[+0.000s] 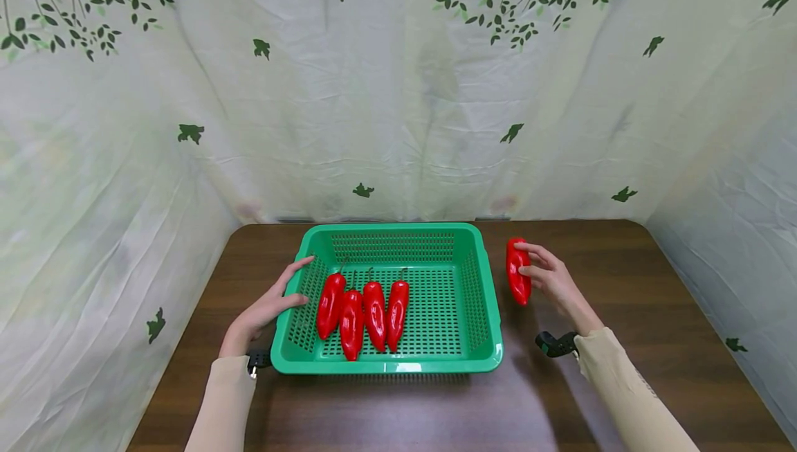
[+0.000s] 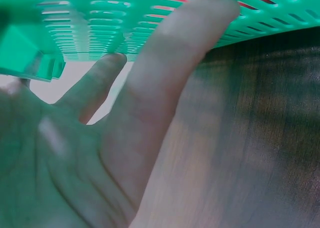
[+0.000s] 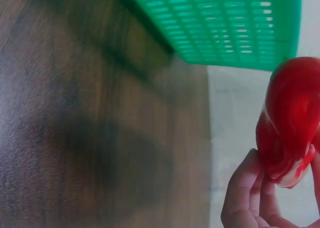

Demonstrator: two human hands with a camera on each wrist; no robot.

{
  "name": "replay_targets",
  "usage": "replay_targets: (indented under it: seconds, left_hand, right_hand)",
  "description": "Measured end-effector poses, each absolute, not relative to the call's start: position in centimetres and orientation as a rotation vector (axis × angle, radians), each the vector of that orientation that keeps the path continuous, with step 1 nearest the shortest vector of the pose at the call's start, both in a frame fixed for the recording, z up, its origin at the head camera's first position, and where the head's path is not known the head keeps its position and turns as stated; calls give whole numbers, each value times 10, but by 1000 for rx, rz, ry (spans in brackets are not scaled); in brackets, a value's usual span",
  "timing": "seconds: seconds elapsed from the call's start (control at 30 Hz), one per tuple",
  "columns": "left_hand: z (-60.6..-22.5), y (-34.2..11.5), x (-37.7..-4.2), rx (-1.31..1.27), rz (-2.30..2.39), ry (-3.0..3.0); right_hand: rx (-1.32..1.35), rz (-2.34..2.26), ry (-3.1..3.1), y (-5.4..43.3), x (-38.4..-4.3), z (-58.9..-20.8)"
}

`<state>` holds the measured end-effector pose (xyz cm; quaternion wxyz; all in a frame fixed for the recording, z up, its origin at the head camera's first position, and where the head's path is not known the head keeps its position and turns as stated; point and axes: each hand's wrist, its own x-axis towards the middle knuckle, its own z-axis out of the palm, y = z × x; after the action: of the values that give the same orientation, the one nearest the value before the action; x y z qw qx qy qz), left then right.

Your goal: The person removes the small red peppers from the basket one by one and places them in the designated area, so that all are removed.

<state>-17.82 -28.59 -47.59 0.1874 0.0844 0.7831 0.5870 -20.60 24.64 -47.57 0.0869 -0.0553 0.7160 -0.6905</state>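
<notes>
My left hand (image 1: pixel 264 310) rests at the left side of a green slotted plastic basket (image 1: pixel 488 327), thumb and forefinger spread and overlapping its rim. In the left wrist view the straight thumb (image 2: pixel 165 72) lies against the green slotted wall, with red showing through the slots. Several glossy red peppers (image 1: pixel 375 313) lie side by side in the basket's left half, stems pointing away. To the right of the basket, my right hand (image 1: pixel 557 286) grips another red pepper (image 1: pixel 518 272) between thumb and fingers. In the right wrist view that pepper (image 3: pixel 292 118) hangs off the fingertips, its body creased and shiny.
A dark brown wooden table (image 1: pixel 623 341) carries the basket. Behind it and along both sides hang pale curtains (image 1: pixel 398 106) printed with leaves and branches. A black wrist strap with a camera (image 1: pixel 554 345) sits on the right wrist.
</notes>
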Motion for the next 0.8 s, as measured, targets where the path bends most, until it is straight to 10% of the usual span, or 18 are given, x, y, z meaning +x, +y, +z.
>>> replay_targets:
  seconds: [0.8]
  left_hand:
    - [-477,-287,-179,252,1670,2194]
  right_hand:
    - [-128,-1795,2352,248,-214,-513]
